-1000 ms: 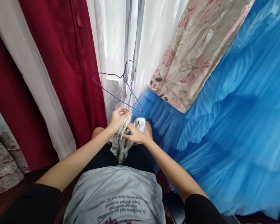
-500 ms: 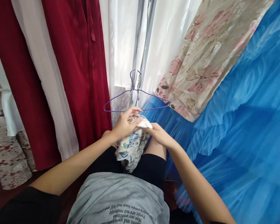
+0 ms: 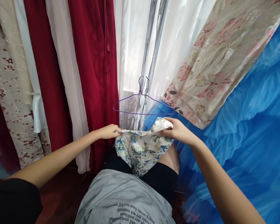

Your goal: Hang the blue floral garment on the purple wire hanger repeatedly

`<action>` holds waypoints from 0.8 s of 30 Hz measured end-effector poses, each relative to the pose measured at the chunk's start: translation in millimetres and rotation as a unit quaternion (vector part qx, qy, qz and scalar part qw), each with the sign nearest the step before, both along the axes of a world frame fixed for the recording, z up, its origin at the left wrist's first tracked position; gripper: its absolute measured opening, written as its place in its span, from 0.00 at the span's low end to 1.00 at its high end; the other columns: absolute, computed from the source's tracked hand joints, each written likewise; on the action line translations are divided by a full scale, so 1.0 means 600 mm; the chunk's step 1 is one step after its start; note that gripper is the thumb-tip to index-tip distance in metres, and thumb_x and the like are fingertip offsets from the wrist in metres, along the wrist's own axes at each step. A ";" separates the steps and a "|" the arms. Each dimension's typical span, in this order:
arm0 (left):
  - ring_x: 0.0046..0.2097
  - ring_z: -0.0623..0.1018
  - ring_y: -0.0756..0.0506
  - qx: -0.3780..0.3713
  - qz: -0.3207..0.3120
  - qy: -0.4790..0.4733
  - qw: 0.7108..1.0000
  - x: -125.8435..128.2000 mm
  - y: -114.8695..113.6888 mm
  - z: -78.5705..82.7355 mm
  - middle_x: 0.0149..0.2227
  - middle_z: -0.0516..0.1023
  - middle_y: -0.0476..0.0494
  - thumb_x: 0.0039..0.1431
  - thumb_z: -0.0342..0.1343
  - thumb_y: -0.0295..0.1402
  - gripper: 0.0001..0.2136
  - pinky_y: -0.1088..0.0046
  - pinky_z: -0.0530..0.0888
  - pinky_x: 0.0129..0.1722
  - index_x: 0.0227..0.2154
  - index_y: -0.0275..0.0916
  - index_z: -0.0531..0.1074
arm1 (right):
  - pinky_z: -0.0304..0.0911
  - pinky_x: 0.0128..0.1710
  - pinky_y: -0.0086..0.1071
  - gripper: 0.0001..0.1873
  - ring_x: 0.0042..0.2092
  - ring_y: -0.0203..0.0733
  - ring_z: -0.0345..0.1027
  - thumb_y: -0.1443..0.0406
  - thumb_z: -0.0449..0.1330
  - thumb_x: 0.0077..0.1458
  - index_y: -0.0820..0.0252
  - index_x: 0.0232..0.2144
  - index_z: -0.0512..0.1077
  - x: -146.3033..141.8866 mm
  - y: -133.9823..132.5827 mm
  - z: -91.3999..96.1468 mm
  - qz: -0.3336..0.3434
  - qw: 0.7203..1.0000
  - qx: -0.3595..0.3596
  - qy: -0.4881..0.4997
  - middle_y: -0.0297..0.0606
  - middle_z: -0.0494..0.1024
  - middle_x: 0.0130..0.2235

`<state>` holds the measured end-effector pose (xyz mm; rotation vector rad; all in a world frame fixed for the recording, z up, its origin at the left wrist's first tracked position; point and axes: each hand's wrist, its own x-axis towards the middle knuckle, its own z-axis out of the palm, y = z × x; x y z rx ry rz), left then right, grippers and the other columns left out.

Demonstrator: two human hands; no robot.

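A white garment with a blue and yellow floral print (image 3: 142, 147) is stretched between my hands over my lap; its exact kind is not clear. My left hand (image 3: 110, 131) pinches the left end of its upper edge. At the right end, my right hand (image 3: 177, 130) grips it with thumb and fingers, and a flap of cloth folds up there. The lower part droops between my thighs. Just beyond the garment's top edge hangs a bare purple wire hanger (image 3: 143, 113), apart from both hands.
Dark red cloth (image 3: 93, 77) and pale pink cloth (image 3: 67, 87) hang at left. White curtain-like cloth (image 3: 130, 46) with grey straps hangs behind the hanger. On the right are a beige floral fabric (image 3: 205, 84) and a wide blue tulle skirt (image 3: 252, 149).
My hands have moved apart, the left one outward to the left, spreading the bunched garment wide. The view has shifted, so the hanger and hanging cloths appear farther right.
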<state>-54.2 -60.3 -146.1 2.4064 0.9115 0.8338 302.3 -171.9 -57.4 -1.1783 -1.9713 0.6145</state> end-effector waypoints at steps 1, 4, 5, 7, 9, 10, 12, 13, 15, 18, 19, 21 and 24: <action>0.27 0.74 0.46 0.014 -0.003 0.042 0.999 -0.017 0.013 0.007 0.20 0.74 0.49 0.48 0.65 0.42 0.11 0.72 0.67 0.34 0.18 0.43 0.76 | 0.64 0.33 0.33 0.18 0.34 0.47 0.74 0.65 0.67 0.44 0.61 0.41 0.78 -0.005 0.021 -0.005 -0.023 0.998 0.044 -0.046 0.39 0.82 0.35; 0.31 0.75 0.43 0.077 0.040 0.128 0.988 -0.065 0.050 0.031 0.20 0.73 0.46 0.45 0.68 0.45 0.16 0.69 0.66 0.41 0.14 0.43 0.73 | 0.67 0.46 0.36 0.30 0.48 0.53 0.76 0.71 0.64 0.47 0.64 0.55 0.75 -0.027 0.103 -0.023 -0.086 0.975 0.143 -0.146 0.49 0.81 0.51; 0.32 0.75 0.41 0.100 0.079 0.130 0.983 -0.079 0.062 0.040 0.20 0.73 0.45 0.44 0.69 0.46 0.16 0.68 0.67 0.43 0.14 0.43 0.73 | 0.66 0.49 0.37 0.32 0.52 0.54 0.74 0.71 0.63 0.49 0.64 0.59 0.73 -0.035 0.130 -0.028 -0.108 0.967 0.144 -0.177 0.51 0.79 0.55; 0.36 0.76 0.39 0.124 0.151 0.139 0.971 -0.102 0.084 0.061 0.23 0.77 0.44 0.46 0.66 0.49 0.14 0.66 0.67 0.46 0.20 0.44 0.78 | 0.65 0.50 0.36 0.30 0.55 0.55 0.73 0.70 0.62 0.52 0.65 0.59 0.72 -0.050 0.176 -0.038 -0.152 0.955 0.117 -0.228 0.53 0.78 0.56; 0.42 0.77 0.37 0.132 0.198 0.158 0.958 -0.113 0.104 0.082 0.32 0.82 0.44 0.52 0.61 0.51 0.15 0.65 0.68 0.48 0.32 0.46 0.82 | 0.65 0.46 0.34 0.24 0.52 0.55 0.75 0.69 0.62 0.53 0.64 0.53 0.77 -0.060 0.202 -0.045 -0.185 0.945 0.087 -0.254 0.53 0.81 0.51; 0.45 0.77 0.37 0.133 0.213 0.170 0.953 -0.115 0.113 0.091 0.38 0.84 0.44 0.54 0.58 0.50 0.16 0.65 0.68 0.49 0.38 0.47 0.82 | 0.65 0.44 0.33 0.20 0.50 0.54 0.76 0.69 0.62 0.52 0.63 0.48 0.79 -0.062 0.207 -0.048 -0.195 0.943 0.079 -0.257 0.53 0.83 0.48; 0.50 0.76 0.38 0.124 0.233 0.187 0.946 -0.110 0.129 0.103 0.47 0.83 0.46 0.58 0.54 0.48 0.18 0.66 0.69 0.50 0.46 0.49 0.80 | 0.63 0.40 0.30 0.14 0.46 0.52 0.77 0.70 0.61 0.52 0.62 0.41 0.81 -0.064 0.205 -0.050 -0.209 0.941 0.071 -0.257 0.51 0.84 0.43; 0.51 0.76 0.38 0.118 0.242 0.191 0.944 -0.104 0.136 0.107 0.50 0.82 0.47 0.58 0.54 0.47 0.18 0.67 0.70 0.50 0.47 0.49 0.79 | 0.62 0.39 0.29 0.13 0.45 0.50 0.77 0.70 0.60 0.53 0.61 0.39 0.81 -0.063 0.200 -0.050 -0.214 0.940 0.068 -0.257 0.50 0.84 0.42; 0.51 0.76 0.38 0.104 0.255 0.191 0.942 -0.089 0.151 0.108 0.49 0.82 0.46 0.57 0.54 0.45 0.17 0.67 0.70 0.50 0.45 0.47 0.79 | 0.60 0.36 0.28 0.12 0.42 0.47 0.76 0.71 0.58 0.54 0.61 0.37 0.81 -0.060 0.188 -0.049 -0.215 0.941 0.064 -0.255 0.47 0.84 0.39; 0.46 0.79 0.38 0.083 0.255 0.188 0.945 -0.070 0.168 0.103 0.42 0.84 0.44 0.54 0.56 0.43 0.15 0.68 0.72 0.46 0.39 0.45 0.80 | 0.57 0.33 0.28 0.12 0.39 0.45 0.76 0.71 0.57 0.55 0.61 0.36 0.81 -0.054 0.174 -0.045 -0.213 0.943 0.063 -0.247 0.46 0.84 0.37; 0.44 0.79 0.38 0.076 0.251 0.189 0.946 -0.067 0.172 0.101 0.40 0.84 0.44 0.53 0.56 0.43 0.14 0.68 0.73 0.44 0.37 0.44 0.81 | 0.57 0.32 0.28 0.12 0.39 0.45 0.75 0.71 0.57 0.55 0.61 0.36 0.81 -0.053 0.171 -0.044 -0.212 0.945 0.063 -0.242 0.46 0.84 0.37; 0.42 0.80 0.39 0.062 0.244 0.191 0.949 -0.066 0.178 0.099 0.38 0.84 0.43 0.52 0.57 0.43 0.14 0.70 0.73 0.42 0.35 0.43 0.81 | 0.55 0.31 0.28 0.12 0.38 0.45 0.75 0.70 0.57 0.55 0.62 0.35 0.80 -0.051 0.167 -0.045 -0.211 0.948 0.065 -0.228 0.46 0.84 0.37; 0.42 0.81 0.40 0.053 0.240 0.190 0.950 -0.074 0.180 0.096 0.40 0.84 0.44 0.52 0.56 0.43 0.14 0.71 0.74 0.41 0.37 0.43 0.80 | 0.52 0.30 0.29 0.11 0.35 0.44 0.73 0.70 0.56 0.54 0.62 0.33 0.80 -0.055 0.164 -0.051 -0.207 0.955 0.068 -0.201 0.45 0.83 0.34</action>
